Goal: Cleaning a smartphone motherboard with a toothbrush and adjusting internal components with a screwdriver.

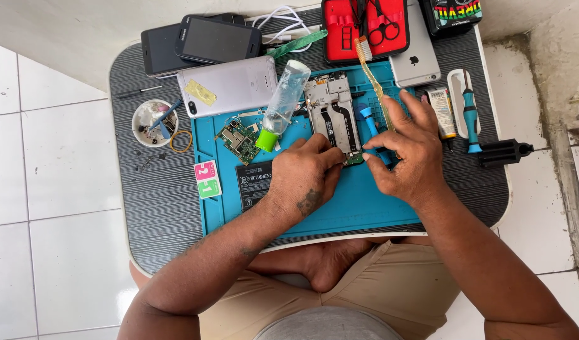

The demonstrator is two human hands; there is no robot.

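On the blue rubber mat point(340, 208), the left hand point(305, 179) pins the small green circuit board point(352, 158) by the opened grey phone frame point(330, 110), while the right hand point(406, 154) pinches a yellow toothbrush point(374, 79), best scrubbed gently.

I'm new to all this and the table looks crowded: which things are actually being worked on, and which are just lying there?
In use:
left hand
right hand
opened silver phone frame
yellow-handled toothbrush

Lying about:
clear bottle with green cap
red tool case
small green circuit board
white dish of bits

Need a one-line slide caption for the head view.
Left hand steadies an opened phone frame on a blue mat; right hand holds a toothbrush.
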